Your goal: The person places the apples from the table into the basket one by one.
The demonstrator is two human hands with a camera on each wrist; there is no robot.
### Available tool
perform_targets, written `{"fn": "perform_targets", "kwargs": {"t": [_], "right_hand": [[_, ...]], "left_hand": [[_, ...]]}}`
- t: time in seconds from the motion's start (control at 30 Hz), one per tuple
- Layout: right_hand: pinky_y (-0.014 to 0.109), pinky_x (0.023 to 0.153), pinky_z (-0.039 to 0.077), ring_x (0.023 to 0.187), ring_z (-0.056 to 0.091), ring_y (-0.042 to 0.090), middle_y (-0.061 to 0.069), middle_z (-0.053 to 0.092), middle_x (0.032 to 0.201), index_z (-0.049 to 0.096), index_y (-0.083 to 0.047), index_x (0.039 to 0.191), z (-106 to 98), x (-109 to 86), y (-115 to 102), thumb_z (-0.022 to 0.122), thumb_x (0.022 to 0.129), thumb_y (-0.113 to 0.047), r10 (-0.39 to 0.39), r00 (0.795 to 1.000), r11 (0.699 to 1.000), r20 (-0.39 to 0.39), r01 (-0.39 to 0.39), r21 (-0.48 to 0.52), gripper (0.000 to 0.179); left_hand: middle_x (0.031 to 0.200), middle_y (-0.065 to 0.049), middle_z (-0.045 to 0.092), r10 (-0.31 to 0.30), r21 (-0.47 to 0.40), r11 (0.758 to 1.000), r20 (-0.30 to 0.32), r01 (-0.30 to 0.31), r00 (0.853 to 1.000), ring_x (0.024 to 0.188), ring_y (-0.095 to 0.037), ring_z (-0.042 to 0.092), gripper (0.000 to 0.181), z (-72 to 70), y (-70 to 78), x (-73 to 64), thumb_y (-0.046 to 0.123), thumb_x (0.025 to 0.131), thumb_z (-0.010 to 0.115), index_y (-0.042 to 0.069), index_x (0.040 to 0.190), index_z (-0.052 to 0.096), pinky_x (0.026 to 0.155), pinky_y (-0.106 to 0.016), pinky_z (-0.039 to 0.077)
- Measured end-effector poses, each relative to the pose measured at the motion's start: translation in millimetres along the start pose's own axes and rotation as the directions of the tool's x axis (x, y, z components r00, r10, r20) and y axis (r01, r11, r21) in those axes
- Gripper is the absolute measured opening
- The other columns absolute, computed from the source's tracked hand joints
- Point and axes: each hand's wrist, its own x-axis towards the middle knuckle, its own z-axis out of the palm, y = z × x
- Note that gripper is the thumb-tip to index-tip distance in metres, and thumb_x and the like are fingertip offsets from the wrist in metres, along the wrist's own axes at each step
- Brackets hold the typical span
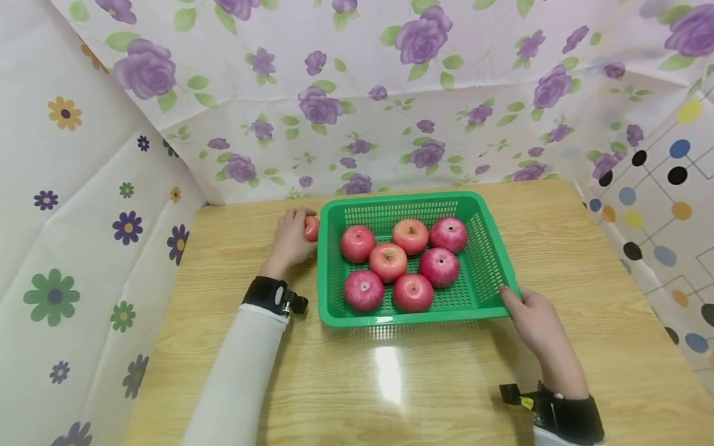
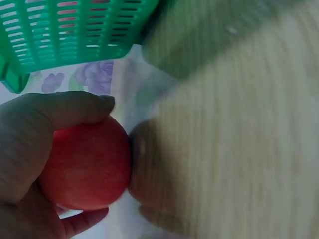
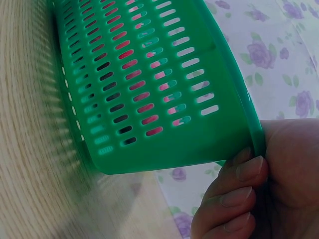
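A green slotted plastic basket (image 1: 418, 321) holds several red and pink apples (image 1: 388, 262). My right hand (image 1: 537, 319) pinches the basket's near right corner, thumb on top of the rim and fingers curled beneath it, as the right wrist view shows. On the basket's left side, my left hand (image 1: 292, 238) grips a single red apple (image 2: 92, 167) just outside the rim. In the left wrist view, thumb and fingers wrap that apple, which sits right at the wooden table surface (image 2: 239, 149). The basket's wall (image 2: 75, 37) stands close above that hand.
A flower-patterned cloth (image 1: 318, 105) hangs behind the table (image 1: 558, 248). More patterned sheets stand at the left (image 1: 83, 235) and at the right (image 1: 664, 186). Both wrists wear black straps with small cameras.
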Motion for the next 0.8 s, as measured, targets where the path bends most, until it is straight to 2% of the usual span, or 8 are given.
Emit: {"fn": "perform_targets", "kwargs": {"t": [0.13, 0.3, 0.8], "right_hand": [[0.071, 0.104, 0.029, 0.134, 0.033, 0.047, 0.029, 0.047, 0.142, 0.052, 0.005, 0.136, -0.2, -0.1, 0.3, 0.030, 0.101, -0.065, -0.001, 1.000, 1.000, -0.005, 0.001, 0.006, 0.081], [0.070, 0.104, 0.030, 0.133, 0.034, 0.047, 0.030, 0.047, 0.141, 0.052, 0.004, 0.137, -0.1, 0.0, 0.4, 0.031, 0.101, -0.064, -0.009, 1.000, 1.000, -0.012, 0.009, 0.002, 0.080], [0.071, 0.103, 0.031, 0.133, 0.034, 0.047, 0.029, 0.046, 0.142, 0.053, 0.004, 0.136, 0.2, 1.3, -0.1, 0.030, 0.102, -0.063, 0.000, 1.000, 1.000, -0.005, 0.000, 0.001, 0.078]], "left_hand": [[0.126, -0.015, 0.046, -0.033, 0.078, 0.996, -0.002, 0.033, 0.999, 0.110, -0.037, 0.044, 0.067, -1.2, 4.7, 3.4, 0.038, 0.074, 0.077, 0.013, 0.129, 0.049, 0.088, -0.052, 0.045], [0.121, -0.015, 0.047, -0.058, 0.104, 0.993, 0.018, 0.056, 0.998, 0.105, -0.036, 0.046, 0.067, -1.4, 7.9, 5.1, 0.037, 0.072, 0.078, 0.013, 0.127, 0.048, 0.083, -0.052, 0.047], [0.119, -0.013, 0.048, -0.052, 0.042, 0.998, 0.015, 0.051, 0.999, 0.103, -0.035, 0.048, 0.070, 0.6, 4.4, 1.4, 0.036, 0.071, 0.082, 0.014, 0.128, 0.047, 0.079, -0.053, 0.049]]}}
